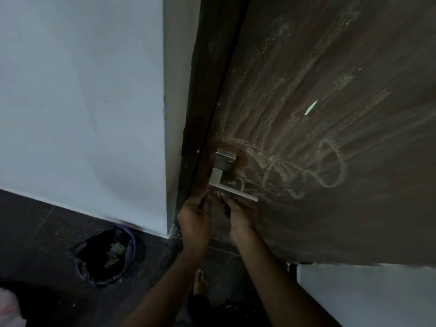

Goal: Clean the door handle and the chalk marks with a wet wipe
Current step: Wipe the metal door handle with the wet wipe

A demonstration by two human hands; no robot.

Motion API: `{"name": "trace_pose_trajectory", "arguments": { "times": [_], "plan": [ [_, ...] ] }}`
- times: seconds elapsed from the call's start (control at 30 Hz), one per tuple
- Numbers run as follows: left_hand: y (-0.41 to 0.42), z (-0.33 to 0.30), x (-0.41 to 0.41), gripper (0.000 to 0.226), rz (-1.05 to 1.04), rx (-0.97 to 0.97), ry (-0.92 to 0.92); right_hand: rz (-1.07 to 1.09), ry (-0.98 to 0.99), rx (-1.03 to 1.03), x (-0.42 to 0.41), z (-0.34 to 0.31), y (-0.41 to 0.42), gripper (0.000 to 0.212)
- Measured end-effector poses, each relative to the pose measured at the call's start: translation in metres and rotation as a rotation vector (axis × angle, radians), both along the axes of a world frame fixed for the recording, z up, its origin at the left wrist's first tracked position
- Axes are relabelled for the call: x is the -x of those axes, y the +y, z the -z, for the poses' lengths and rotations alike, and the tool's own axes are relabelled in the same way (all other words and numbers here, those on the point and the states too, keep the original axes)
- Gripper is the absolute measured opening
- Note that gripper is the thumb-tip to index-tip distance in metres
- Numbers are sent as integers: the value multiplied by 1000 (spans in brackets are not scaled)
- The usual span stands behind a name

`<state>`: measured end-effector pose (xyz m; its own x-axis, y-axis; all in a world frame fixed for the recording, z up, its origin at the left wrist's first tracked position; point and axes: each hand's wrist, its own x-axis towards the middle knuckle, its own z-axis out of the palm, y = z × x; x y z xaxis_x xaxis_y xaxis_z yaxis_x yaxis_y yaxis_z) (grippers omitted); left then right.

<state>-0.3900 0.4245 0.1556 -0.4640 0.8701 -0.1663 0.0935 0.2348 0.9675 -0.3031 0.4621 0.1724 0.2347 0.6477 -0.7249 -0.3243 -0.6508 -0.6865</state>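
A silver lever door handle sits on a dark brown door, close to the door's left edge. Pale chalk marks loop and streak across the door to the right of and above the handle. My left hand and my right hand are held together just below the lever, fingers curled. Between their fingertips shows a small pale thing, too small and dim to identify with certainty. The hands cover most of it.
A white wall stands to the left of the door frame. On the dark floor at lower left stands a bin lined with a black bag. My bare foot shows below my arms. A white surface lies at lower right.
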Motion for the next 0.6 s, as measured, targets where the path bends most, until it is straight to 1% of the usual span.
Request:
{"name": "trace_pose_trajectory", "arguments": {
  "times": [0.03, 0.17, 0.23, 0.27, 0.3, 0.33, 0.4, 0.43, 0.5, 0.53, 0.57, 0.6],
  "plan": [
    [1, -1, 0, 21, 2, -11, 9, 7, -21, -20, -4, 0, 1, 2],
    [0, -9, -1, 18, 9, -49, 26, 26, -96, -226, -25, -5, 1, 10],
    [-2, -15, -3, 17, 27, -69, 17, 72, -86, -222, -28, -6, -3, 19],
    [-4, -18, -5, 16, 37, -80, 15, 101, -78, -181, -29, -6, -4, 21],
    [-7, -23, -7, 16, 38, -95, 19, 109, -71, -130, -31, -5, -5, 18],
    [-9, -27, -7, 15, 26, -113, 30, 89, -71, -77, -33, -7, -5, 15],
    [-14, -37, -6, 13, -29, -162, 44, 31, -84, -18, -41, -16, 0, 15],
    [-16, -42, -5, 12, -61, -190, 53, 6, -104, -37, -47, -22, 4, 14],
    [-19, -48, -1, 11, -133, -245, 108, -82, -137, -154, -56, -38, 12, 10],
    [-20, -49, 0, 10, -167, -262, 129, -135, -142, -202, -57, -46, 13, 12],
    [-21, -50, 1, 9, -185, -267, 138, -171, -142, -212, -57, -48, 14, 14],
    [-21, -51, 1, 9, -183, -268, 146, -187, -119, -169, -53, -50, 14, 13]
  ]
}}
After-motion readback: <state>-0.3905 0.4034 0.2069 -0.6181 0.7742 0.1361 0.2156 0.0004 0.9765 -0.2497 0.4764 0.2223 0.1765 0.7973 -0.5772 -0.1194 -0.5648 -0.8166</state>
